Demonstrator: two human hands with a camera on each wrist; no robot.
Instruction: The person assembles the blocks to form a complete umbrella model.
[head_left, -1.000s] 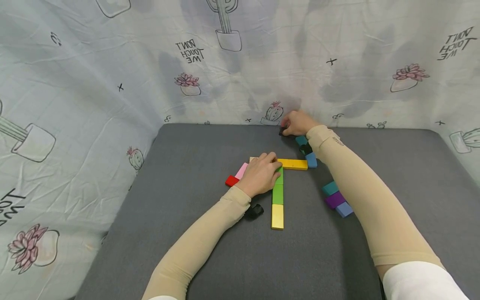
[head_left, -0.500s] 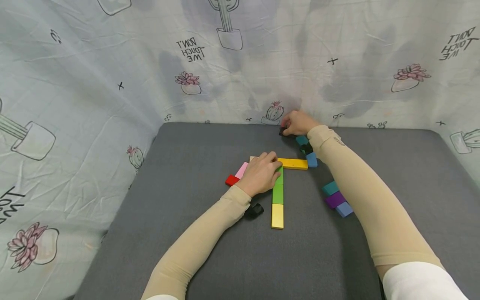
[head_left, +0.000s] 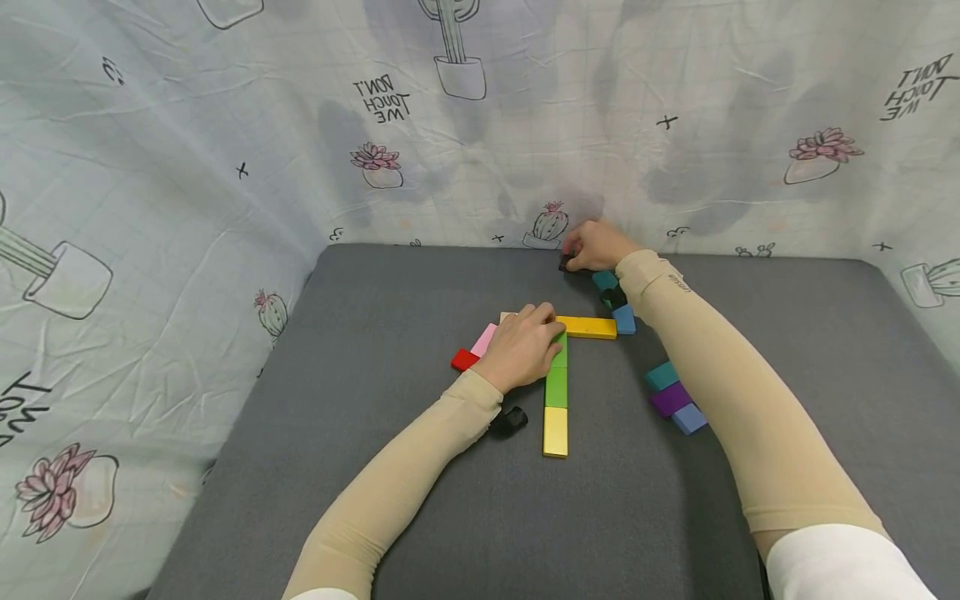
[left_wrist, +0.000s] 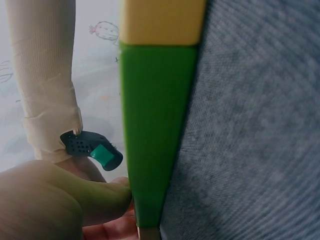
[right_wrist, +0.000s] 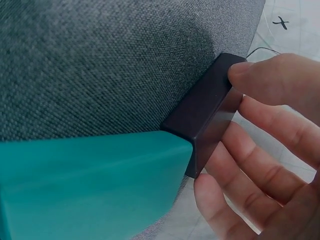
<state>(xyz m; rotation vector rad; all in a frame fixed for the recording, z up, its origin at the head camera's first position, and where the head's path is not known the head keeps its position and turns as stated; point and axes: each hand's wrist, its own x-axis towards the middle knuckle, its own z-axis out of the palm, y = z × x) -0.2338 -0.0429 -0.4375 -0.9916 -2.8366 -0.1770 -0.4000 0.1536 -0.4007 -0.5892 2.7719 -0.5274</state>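
At the far edge of the table, my right hand (head_left: 597,246) holds a dark, nearly black block (right_wrist: 205,107). In the right wrist view its thumb is on the block's top and its fingers are along the side, while the block's near end meets a teal block (right_wrist: 95,175). My left hand (head_left: 522,346) lies with bent fingers over the corner where a green block (head_left: 557,386) row meets an orange-yellow block (head_left: 590,327). The left wrist view shows the thumb against the green row's side, other fingers partly hidden below it.
A yellow block (head_left: 555,432) ends the green row. Pink (head_left: 483,340) and red blocks (head_left: 464,360) lie beside the left hand. A blue block (head_left: 623,319) joins the orange-yellow one. Near the right forearm lie teal, purple (head_left: 671,400) and periwinkle blocks. Patterned cloth (head_left: 465,142) hangs behind.
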